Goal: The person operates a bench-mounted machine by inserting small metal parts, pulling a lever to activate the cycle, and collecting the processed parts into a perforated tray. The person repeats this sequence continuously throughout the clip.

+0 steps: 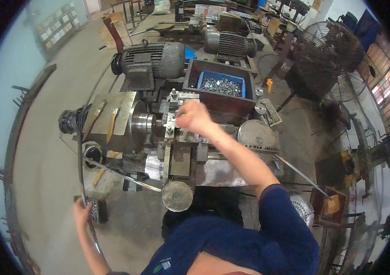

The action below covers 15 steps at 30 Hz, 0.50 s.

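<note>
My left hand (82,211) is wrapped round a long metal lever (81,165) that rises along the left side of a small lathe. My right hand (194,117) reaches over the tool post (171,123), its fingers curled together close to the clamping bolts. Whatever they may hold is hidden behind the hand. Left of those fingers is the round steel chuck (143,123) on the spindle. Two wooden-handled brushes, one of them a pale brush (113,124), lie on the headstock cover (124,101).
Behind the tool post, a blue tray (244,85) of small metal parts sits inside a dark metal box (250,104). An electric motor (153,62) stands behind the headstock. Round handwheels (177,196) project towards me. A large fan (332,59) is at the right.
</note>
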{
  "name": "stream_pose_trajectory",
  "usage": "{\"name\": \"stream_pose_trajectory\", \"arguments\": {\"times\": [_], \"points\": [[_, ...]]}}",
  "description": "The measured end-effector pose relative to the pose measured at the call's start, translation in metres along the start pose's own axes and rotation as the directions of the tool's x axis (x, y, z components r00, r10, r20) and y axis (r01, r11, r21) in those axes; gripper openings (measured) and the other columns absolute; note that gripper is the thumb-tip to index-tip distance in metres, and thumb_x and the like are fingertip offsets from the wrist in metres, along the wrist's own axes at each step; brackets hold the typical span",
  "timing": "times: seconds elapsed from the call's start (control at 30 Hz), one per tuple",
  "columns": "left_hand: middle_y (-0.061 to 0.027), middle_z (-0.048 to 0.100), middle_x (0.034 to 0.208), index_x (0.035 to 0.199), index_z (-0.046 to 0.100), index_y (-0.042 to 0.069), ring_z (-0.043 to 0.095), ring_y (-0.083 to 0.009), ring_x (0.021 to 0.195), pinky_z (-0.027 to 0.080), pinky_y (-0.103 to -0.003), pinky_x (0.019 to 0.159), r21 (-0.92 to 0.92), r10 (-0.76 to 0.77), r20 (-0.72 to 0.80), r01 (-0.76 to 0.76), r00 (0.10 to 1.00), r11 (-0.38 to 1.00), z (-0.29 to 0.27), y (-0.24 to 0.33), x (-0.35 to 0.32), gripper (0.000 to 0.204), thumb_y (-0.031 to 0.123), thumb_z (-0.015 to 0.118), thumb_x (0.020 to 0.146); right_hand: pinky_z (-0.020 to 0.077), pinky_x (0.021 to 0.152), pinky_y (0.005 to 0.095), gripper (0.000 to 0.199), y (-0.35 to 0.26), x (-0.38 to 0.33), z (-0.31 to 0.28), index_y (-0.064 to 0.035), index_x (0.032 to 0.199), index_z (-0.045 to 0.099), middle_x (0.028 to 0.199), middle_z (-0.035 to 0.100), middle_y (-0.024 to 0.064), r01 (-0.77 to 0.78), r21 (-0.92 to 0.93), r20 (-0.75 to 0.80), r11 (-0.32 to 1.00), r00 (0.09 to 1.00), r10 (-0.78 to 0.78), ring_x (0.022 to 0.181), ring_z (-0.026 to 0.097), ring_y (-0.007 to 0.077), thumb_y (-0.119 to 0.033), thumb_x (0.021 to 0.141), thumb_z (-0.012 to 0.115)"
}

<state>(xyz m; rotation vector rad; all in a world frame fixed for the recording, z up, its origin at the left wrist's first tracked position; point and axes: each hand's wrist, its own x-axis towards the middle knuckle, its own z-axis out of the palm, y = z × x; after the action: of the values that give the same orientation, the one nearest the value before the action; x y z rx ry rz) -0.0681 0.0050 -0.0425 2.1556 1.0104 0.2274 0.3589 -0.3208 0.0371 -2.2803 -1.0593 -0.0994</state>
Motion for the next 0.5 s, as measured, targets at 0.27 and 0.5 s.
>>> {"name": "stream_pose_trajectory", "arguments": {"times": [0.27,0.5], "points": [[-0.0082,0.055,0.065,0.087,0.056,-0.006,0.053,-0.015,0.047,0.045,-0.027,0.04,-0.36,-0.097,-0.016,0.085,0.995,0.929,0.025,-0.016,0.026,0.016,0.006,0.058,0.077,0.0502,0.072,0.0359,0.027,0.133,-0.023,-0.06,-0.0027,0.07,0.068,0.072,0.063,0.0199,-0.367,-0.231,-0.009,0.901,0.927,0.375,0.072,0.062,0.0335,-0.021,0.053,0.058],[-0.0071,0.054,0.061,0.086,0.056,-0.005,0.053,-0.0151,0.045,0.046,-0.028,0.041,-0.325,-0.094,0.015,0.094,0.995,0.941,0.019,-0.021,0.03,0.018,0.01,0.059,0.078,0.0387,0.094,0.0371,0.046,0.165,0.02,-0.054,-0.0068,0.099,0.066,0.128,0.045,0.0136,-0.276,-0.254,-0.255,0.927,0.943,0.211,0.109,0.046,0.0335,-0.018,0.055,0.06]]}}
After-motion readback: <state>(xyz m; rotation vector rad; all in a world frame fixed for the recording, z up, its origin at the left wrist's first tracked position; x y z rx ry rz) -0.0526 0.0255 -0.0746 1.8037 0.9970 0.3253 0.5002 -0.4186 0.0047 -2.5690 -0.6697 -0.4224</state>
